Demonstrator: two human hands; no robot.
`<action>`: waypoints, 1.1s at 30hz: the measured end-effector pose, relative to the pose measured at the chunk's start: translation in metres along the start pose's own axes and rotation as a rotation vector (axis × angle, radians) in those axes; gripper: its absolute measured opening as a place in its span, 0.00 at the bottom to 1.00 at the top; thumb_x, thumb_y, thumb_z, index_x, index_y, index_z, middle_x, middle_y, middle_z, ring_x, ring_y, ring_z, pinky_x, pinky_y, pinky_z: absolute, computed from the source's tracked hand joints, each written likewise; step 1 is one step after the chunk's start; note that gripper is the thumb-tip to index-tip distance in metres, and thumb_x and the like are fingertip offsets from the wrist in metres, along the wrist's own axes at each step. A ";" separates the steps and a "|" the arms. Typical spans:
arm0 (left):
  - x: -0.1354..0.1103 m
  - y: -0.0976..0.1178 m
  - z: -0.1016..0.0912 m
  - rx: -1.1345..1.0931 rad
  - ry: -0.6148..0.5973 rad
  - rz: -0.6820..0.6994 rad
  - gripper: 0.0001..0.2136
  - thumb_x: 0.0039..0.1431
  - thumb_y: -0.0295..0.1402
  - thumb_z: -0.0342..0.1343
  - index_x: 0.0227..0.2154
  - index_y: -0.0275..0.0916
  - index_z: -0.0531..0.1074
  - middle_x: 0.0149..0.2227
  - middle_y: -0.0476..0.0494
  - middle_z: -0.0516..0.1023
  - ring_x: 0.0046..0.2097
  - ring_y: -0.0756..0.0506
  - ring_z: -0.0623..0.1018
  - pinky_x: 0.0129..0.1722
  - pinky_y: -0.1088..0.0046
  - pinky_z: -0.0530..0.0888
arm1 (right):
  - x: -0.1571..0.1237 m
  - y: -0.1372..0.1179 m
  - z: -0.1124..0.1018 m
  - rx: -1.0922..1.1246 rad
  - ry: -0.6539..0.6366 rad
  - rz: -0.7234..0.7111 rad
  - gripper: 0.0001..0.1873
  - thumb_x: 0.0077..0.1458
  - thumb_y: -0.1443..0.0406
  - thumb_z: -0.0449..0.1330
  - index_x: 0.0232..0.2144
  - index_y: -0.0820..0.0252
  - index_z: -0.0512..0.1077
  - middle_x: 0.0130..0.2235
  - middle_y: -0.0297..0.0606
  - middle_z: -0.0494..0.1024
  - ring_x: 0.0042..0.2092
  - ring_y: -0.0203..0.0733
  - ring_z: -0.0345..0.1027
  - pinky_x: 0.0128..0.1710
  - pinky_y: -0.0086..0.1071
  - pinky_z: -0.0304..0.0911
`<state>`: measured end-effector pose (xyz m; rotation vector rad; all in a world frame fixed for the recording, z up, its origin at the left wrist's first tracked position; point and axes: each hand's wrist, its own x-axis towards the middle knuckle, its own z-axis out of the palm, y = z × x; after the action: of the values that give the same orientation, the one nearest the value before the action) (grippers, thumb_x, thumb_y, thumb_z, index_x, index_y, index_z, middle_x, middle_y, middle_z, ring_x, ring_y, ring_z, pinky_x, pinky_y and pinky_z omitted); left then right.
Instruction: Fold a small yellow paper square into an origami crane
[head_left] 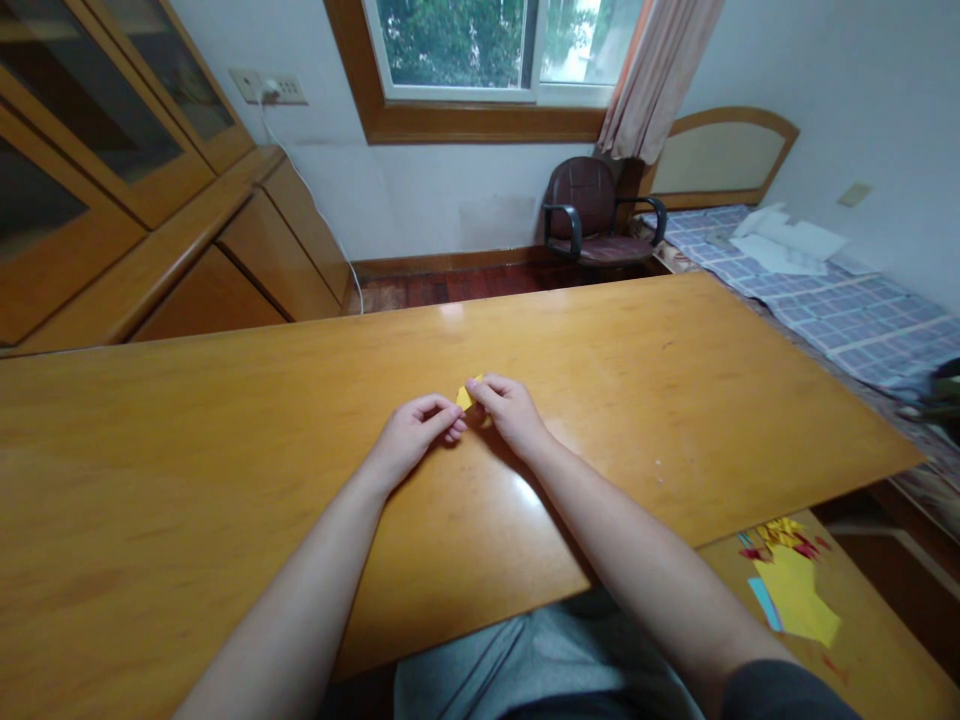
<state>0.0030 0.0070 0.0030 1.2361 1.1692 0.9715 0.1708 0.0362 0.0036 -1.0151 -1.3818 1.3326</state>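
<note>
The left hand [411,432] narrowly pinches the near edge of a small yellow paper piece [463,399] over the tabletop [225,450]; the right hand [511,412] pinches its right side. Two-handed shaping appears under way; the next move calls for fine control.

The left hand [415,434] and right hand [510,405] pinch a small yellow piece [464,399] between them over the wooden table [225,450]. On a lower surface [892,640] at right lie a larger yellow sheet [799,595], a blue strip [765,605] and small yellow and red scraps [780,533]. Beyond stand a maroon armchair [583,205] and a bed with a checked cover [847,320]
</note>
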 end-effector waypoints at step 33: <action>0.001 -0.008 0.000 -0.038 0.067 0.004 0.15 0.49 0.43 0.66 0.29 0.35 0.76 0.26 0.45 0.79 0.27 0.50 0.75 0.30 0.74 0.72 | 0.002 0.013 0.002 0.013 0.003 -0.025 0.15 0.50 0.54 0.64 0.27 0.61 0.74 0.26 0.32 0.73 0.28 0.34 0.63 0.30 0.28 0.60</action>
<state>0.0030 0.0072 -0.0051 1.1839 1.1949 1.0404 0.1676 0.0383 -0.0092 -0.9876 -1.3777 1.3190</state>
